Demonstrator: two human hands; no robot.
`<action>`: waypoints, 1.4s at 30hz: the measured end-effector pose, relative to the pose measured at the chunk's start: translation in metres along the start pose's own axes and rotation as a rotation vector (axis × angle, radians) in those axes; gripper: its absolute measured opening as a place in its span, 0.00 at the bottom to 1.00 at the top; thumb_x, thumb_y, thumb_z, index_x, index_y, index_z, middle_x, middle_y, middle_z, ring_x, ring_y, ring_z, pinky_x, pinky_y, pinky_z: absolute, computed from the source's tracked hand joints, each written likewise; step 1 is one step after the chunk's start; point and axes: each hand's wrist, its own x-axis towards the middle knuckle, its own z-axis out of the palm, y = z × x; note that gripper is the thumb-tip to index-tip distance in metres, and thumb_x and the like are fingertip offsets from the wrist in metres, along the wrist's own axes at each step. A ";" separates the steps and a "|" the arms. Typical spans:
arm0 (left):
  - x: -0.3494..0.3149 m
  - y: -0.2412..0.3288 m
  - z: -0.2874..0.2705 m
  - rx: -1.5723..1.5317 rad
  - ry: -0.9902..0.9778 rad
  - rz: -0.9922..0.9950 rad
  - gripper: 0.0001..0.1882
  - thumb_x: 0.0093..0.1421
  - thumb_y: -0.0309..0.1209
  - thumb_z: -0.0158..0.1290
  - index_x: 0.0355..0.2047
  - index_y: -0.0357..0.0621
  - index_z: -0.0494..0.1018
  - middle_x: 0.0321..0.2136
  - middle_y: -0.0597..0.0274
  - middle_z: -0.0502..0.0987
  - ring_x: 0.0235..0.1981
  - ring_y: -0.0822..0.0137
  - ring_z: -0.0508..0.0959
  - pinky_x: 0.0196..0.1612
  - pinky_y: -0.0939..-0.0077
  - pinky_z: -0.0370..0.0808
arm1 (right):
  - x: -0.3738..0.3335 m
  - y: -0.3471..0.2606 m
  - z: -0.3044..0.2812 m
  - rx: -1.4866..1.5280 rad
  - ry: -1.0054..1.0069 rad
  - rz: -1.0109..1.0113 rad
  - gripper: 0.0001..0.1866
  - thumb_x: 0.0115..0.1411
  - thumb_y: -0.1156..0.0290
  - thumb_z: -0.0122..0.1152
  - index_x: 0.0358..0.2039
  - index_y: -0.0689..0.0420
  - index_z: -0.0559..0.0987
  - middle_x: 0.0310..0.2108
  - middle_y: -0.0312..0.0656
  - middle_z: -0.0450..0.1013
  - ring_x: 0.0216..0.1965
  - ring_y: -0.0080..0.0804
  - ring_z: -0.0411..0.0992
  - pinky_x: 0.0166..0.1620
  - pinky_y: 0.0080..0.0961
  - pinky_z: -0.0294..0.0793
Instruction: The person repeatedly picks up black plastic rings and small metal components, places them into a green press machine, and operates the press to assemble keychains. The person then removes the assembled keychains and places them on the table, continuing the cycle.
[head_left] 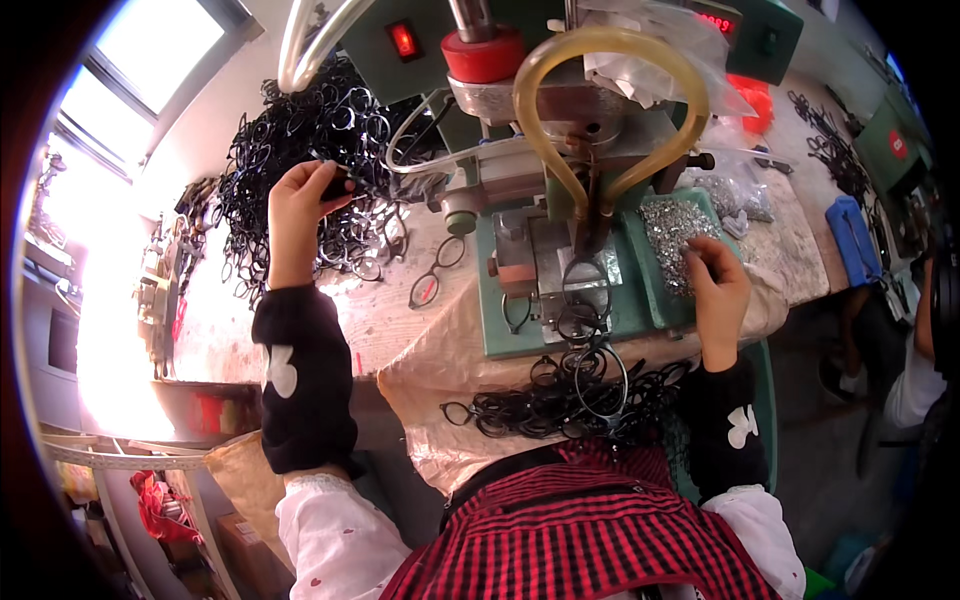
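My left hand (298, 215) is at the big heap of black eyeglass frames (275, 180) on the left. Its thumb and fingers are closed around something dark that blends into the heap. At the green tray (640, 262), my right hand (718, 290) reaches in over many small silvery metal parts (668, 228). The fingertips there are pinched together, and what lies between them is too small to tell. Between the hands stands a green bench machine (490, 310). An eyeglass frame (586, 290) sits upright below its head, with more frames (560, 400) lying in front.
A yellowish hose (690, 75) loops before the machine head, and a red collar (484, 55) rings its shaft. One pair of frames (437, 272) lies apart on the table. Brown paper (430, 370) covers the front edge. A plastic bag of parts (740, 190) rests behind the tray.
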 end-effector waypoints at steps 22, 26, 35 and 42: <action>-0.118 -0.063 0.055 -0.381 0.037 -0.430 0.35 0.71 0.61 0.44 0.52 0.38 0.74 0.19 0.76 0.67 0.16 0.83 0.60 0.17 0.86 0.54 | -0.027 -0.084 0.081 0.332 -0.195 -0.228 0.21 0.56 0.81 0.68 0.51 0.63 0.76 0.37 0.39 0.81 0.41 0.25 0.80 0.46 0.23 0.76; -0.128 -0.062 0.056 -0.198 0.182 -0.166 0.19 0.74 0.47 0.48 0.46 0.42 0.72 0.25 0.74 0.69 0.21 0.81 0.66 0.21 0.86 0.59 | -0.028 -0.098 0.084 0.510 -0.316 -0.041 0.26 0.58 0.82 0.68 0.57 0.63 0.73 0.38 0.39 0.81 0.41 0.22 0.79 0.49 0.20 0.74; -0.181 0.042 0.113 -0.041 -0.283 1.115 0.07 0.69 0.30 0.49 0.39 0.41 0.75 0.35 0.46 0.82 0.35 0.49 0.82 0.45 0.51 0.83 | -0.043 -0.114 0.071 0.295 -0.349 -0.212 0.23 0.59 0.78 0.62 0.56 0.62 0.76 0.51 0.48 0.78 0.52 0.38 0.77 0.56 0.32 0.73; -0.172 0.048 0.155 0.345 -0.493 1.190 0.16 0.47 0.28 0.69 0.39 0.48 0.85 0.43 0.61 0.84 0.33 0.61 0.79 0.53 0.53 0.80 | 0.013 -0.005 0.005 -0.873 -0.072 -0.525 0.14 0.51 0.70 0.72 0.39 0.56 0.84 0.51 0.52 0.75 0.61 0.57 0.68 0.62 0.47 0.68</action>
